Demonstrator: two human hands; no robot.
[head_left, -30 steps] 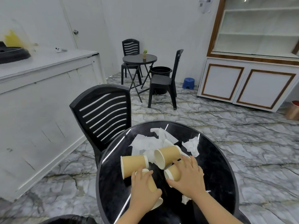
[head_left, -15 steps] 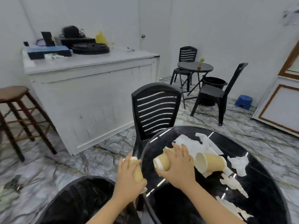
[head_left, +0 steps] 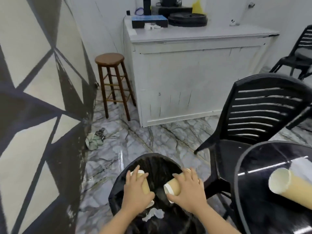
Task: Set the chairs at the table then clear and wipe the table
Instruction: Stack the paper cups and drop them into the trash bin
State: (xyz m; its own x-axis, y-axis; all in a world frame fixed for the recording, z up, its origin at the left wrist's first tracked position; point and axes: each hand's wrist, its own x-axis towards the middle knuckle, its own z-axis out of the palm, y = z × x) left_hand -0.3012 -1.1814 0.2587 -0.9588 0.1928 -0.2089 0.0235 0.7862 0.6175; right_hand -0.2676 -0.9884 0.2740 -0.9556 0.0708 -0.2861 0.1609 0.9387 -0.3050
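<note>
Over a black-lined round waste bin (head_left: 152, 159), left hand (head_left: 136, 195) and right hand (head_left: 187, 191) each clasping a tan paper cup (head_left: 144, 183) (head_left: 173, 185), cup bodies largely hidden by fingers, third tan paper cup (head_left: 287, 188) lying on the glossy black round table (head_left: 253, 191), cut off at right.

Paper cups (head_left: 173, 186), glossy table (head_left: 253, 168), matt plastic chair (head_left: 260, 114).
Wooden stool (head_left: 109, 59) standing far left; polished marble-look floor (head_left: 152, 137) reflecting light; crumpled cloth (head_left: 93, 141) lying near the wall.
</note>
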